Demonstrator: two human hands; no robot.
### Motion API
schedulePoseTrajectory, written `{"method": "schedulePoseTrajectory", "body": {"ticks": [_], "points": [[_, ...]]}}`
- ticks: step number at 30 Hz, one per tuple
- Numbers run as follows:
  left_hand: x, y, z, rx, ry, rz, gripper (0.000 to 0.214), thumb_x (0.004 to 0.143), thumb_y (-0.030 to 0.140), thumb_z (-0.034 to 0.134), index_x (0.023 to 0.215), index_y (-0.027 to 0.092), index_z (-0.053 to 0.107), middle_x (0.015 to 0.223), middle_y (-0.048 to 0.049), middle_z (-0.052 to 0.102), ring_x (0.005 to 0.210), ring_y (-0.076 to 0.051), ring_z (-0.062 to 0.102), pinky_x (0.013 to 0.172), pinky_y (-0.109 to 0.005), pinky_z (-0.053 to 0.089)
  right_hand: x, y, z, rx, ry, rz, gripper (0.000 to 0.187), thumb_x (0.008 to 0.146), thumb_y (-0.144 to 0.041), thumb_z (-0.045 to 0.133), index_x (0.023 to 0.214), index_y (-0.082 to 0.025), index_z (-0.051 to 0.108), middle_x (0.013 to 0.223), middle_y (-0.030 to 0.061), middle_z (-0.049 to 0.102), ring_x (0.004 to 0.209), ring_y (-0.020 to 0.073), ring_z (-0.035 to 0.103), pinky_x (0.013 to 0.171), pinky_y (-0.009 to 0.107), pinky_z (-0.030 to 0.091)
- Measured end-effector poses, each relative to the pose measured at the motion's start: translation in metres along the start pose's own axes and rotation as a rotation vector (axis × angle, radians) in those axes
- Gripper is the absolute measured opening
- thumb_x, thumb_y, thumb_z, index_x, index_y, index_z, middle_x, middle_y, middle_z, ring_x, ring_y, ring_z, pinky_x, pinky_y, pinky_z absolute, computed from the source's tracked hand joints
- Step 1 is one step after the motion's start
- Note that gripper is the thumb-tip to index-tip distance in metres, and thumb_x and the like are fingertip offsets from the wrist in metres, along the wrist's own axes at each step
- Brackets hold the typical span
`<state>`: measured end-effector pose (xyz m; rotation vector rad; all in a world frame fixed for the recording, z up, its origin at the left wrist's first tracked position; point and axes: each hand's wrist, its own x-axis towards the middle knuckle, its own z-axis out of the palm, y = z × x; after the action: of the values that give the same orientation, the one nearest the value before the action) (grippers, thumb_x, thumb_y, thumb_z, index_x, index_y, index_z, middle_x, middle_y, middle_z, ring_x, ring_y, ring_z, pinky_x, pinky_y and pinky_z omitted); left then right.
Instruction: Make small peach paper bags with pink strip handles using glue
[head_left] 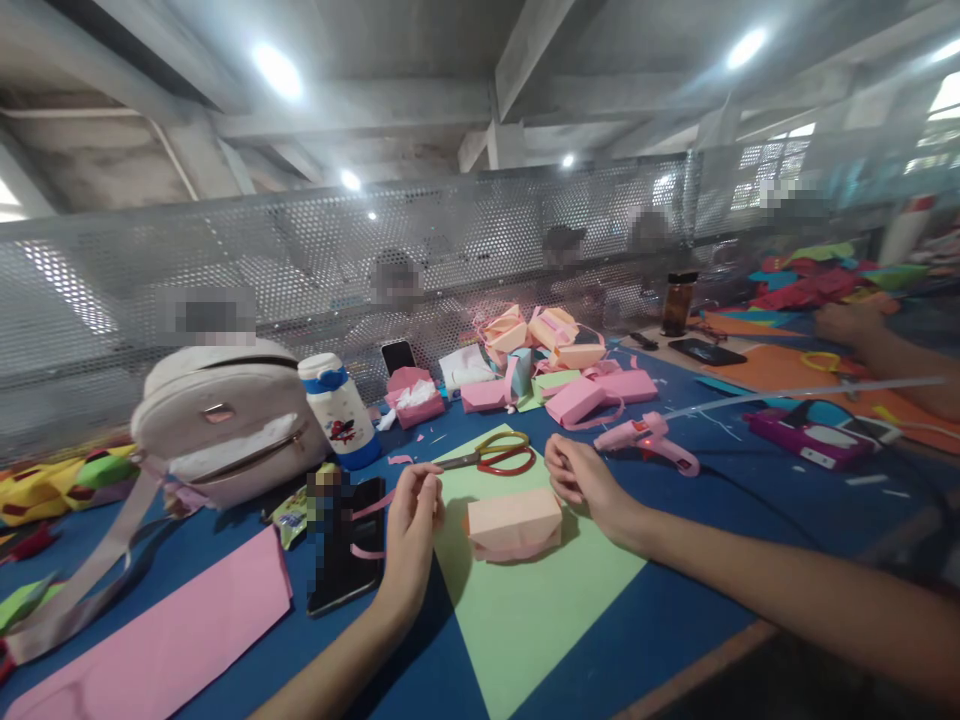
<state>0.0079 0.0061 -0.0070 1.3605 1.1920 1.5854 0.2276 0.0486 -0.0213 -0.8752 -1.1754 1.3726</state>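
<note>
My left hand [414, 525] is closed on a thin pink paper strip [367, 508], whose ends stick out to the left over a dark phone [345, 575]. My right hand [589, 490] has its fingers curled in; whatever they may hold is hidden. Between both hands a small peach paper box [516, 522], with pink along its lower front, sits on a light green sheet [540, 620]. Scissors [506, 455] with red and olive handles lie on the sheet's far part. Just beyond my right hand a pink hot glue gun [651, 440] rests on the blue table.
A pale backpack [225, 420] and a white-blue bottle [341, 415] stand at left, behind a pink sheet [165, 630]. Finished-looking pink paper pieces [600, 395] and peach ones [559, 335] pile up ahead. At right are a purple device [814, 438] and another person's arm [892, 350].
</note>
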Motion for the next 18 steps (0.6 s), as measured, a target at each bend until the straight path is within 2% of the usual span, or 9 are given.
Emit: {"method": "schedulePoseTrajectory", "body": {"ticks": [3, 7, 12, 18], "points": [[-0.004, -0.001, 0.004, -0.035, -0.1, -0.051, 0.043, 0.081, 0.062, 0.063, 0.085, 0.021, 0.05, 0.05, 0.0117, 0.034, 0.039, -0.007, 0.03, 0.038, -0.016, 0.025, -0.002, 0.003, 0.003, -0.004, -0.026, 0.074, 0.044, 0.083, -0.058, 0.05, 0.06, -0.024, 0.034, 0.042, -0.012, 0.027, 0.031, 0.0056, 0.023, 0.035, 0.021, 0.019], [-0.011, -0.002, 0.009, -0.033, -0.164, -0.096, 0.045, 0.079, 0.064, 0.064, 0.085, 0.022, 0.047, 0.049, 0.012, 0.038, 0.038, -0.008, 0.041, 0.038, -0.018, 0.036, -0.004, 0.003, 0.005, -0.016, -0.029, 0.114, 0.046, 0.081, -0.059, 0.052, 0.058, -0.023, 0.035, 0.043, -0.0104, 0.032, 0.033, 0.0066, 0.031, 0.038, 0.02, 0.026], [-0.012, -0.001, 0.008, -0.039, -0.189, -0.087, 0.043, 0.081, 0.061, 0.064, 0.087, 0.021, 0.049, 0.048, 0.012, 0.04, 0.039, -0.009, 0.046, 0.041, -0.019, 0.037, -0.005, 0.0, 0.006, -0.024, -0.002, 0.077, 0.044, 0.082, -0.057, 0.052, 0.06, -0.022, 0.038, 0.051, -0.0061, 0.041, 0.046, 0.0094, 0.037, 0.045, 0.021, 0.029], [-0.009, -0.005, 0.007, -0.041, -0.198, -0.065, 0.043, 0.081, 0.06, 0.065, 0.087, 0.02, 0.05, 0.053, 0.0097, 0.047, 0.043, -0.009, 0.049, 0.044, -0.019, 0.04, -0.007, -0.003, 0.007, -0.056, -0.004, 0.022, 0.037, 0.083, -0.049, 0.051, 0.06, -0.021, 0.044, 0.061, -0.0029, 0.044, 0.057, 0.0124, 0.04, 0.052, 0.023, 0.031]]}}
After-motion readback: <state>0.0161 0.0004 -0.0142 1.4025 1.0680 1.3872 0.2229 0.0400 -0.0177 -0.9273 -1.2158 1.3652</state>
